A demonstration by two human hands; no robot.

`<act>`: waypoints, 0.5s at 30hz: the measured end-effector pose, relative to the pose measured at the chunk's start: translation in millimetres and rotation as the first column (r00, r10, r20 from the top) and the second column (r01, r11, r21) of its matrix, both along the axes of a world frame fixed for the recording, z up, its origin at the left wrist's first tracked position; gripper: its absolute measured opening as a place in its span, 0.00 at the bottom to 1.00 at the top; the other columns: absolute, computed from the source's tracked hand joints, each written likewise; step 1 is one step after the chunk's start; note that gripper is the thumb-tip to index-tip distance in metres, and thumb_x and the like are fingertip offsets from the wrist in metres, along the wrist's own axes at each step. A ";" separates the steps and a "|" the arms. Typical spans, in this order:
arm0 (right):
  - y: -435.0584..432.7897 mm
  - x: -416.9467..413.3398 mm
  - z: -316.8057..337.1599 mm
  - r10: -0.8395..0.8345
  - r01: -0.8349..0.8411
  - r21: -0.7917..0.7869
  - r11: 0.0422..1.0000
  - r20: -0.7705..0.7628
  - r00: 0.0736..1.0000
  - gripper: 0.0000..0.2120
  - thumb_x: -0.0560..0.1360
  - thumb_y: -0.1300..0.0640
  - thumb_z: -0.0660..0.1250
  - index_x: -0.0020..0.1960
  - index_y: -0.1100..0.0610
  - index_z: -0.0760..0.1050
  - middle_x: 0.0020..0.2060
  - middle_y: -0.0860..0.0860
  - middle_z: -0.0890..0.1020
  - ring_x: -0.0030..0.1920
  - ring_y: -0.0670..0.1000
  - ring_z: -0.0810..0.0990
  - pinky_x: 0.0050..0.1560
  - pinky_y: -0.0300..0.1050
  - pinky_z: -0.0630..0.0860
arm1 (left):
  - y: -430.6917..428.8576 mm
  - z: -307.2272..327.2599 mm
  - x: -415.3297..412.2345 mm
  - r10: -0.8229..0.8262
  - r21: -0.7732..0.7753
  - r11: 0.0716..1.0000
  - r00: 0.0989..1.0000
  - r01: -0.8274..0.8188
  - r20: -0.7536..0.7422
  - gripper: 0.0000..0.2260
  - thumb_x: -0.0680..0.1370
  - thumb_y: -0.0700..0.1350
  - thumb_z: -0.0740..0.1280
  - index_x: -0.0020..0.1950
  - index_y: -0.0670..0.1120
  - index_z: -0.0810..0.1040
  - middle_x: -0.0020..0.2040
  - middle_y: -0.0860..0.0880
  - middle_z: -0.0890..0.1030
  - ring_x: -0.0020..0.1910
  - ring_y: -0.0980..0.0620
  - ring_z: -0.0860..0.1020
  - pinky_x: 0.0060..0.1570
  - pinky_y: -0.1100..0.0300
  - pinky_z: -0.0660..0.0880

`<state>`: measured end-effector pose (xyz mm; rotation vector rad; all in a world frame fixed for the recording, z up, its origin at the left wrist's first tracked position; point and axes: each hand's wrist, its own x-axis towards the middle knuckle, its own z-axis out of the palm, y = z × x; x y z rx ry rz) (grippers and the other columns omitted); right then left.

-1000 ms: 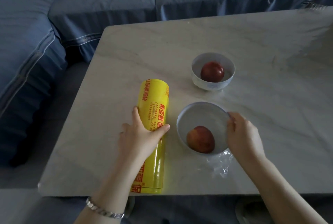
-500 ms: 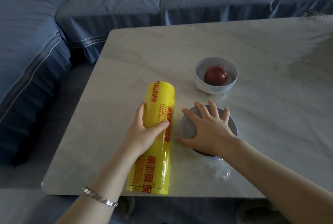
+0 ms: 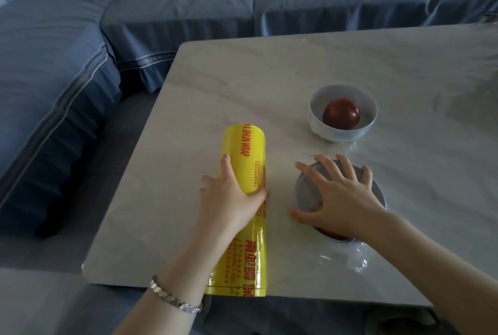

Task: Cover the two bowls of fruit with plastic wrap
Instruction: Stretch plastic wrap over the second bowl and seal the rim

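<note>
The left hand (image 3: 231, 200) clasps the yellow plastic wrap roll (image 3: 244, 208) lying on the marble table (image 3: 269, 78). To its right, the right hand (image 3: 342, 197) lies spread flat on the near bowl (image 3: 377, 194); beyond, the far bowl (image 3: 342, 130) holds a red apple (image 3: 341, 113).

Two bare forearms, no sleeves anywhere in view. On wrist of left hand (image 3: 231, 200) a silver bracelet (image 3: 175, 297) of small faceted metal links (shiny, catching the light on some links). Right hand (image 3: 342, 197) without ring, watch or band. Short plain fingernails on both hands, no visible polish.
</note>
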<state>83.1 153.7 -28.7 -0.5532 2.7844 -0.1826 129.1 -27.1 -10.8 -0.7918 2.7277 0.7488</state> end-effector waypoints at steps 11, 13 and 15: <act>-44.1 -53.4 28.8 0.016 -0.003 -0.158 0.987 0.082 0.997 0.36 0.73 0.43 0.64 0.73 0.58 0.54 0.73 0.55 0.59 0.73 0.56 0.56 0.71 0.51 0.55 | 5.3 -12.1 -37.5 0.110 -0.057 0.992 0.990 -0.115 -0.086 0.30 0.70 0.58 0.65 0.62 0.41 0.59 0.58 0.40 0.71 0.57 0.38 0.73 0.54 0.48 0.70; -59.6 -68.0 21.1 0.017 0.011 -0.208 0.978 0.134 0.991 0.32 0.74 0.45 0.62 0.71 0.60 0.58 0.70 0.58 0.66 0.71 0.58 0.61 0.68 0.51 0.60 | 6.9 -12.5 -39.5 0.098 -0.078 0.992 0.993 -0.103 -0.069 0.32 0.70 0.58 0.65 0.63 0.40 0.58 0.59 0.40 0.70 0.58 0.39 0.72 0.54 0.49 0.70; -69.2 -77.3 11.3 0.023 0.015 -0.177 0.984 0.213 0.977 0.28 0.75 0.46 0.62 0.69 0.60 0.62 0.65 0.59 0.72 0.67 0.60 0.67 0.65 0.49 0.64 | 8.7 -12.3 -41.2 0.092 -0.067 0.993 0.991 -0.098 -0.093 0.32 0.70 0.58 0.66 0.63 0.39 0.59 0.59 0.39 0.70 0.58 0.39 0.72 0.53 0.50 0.70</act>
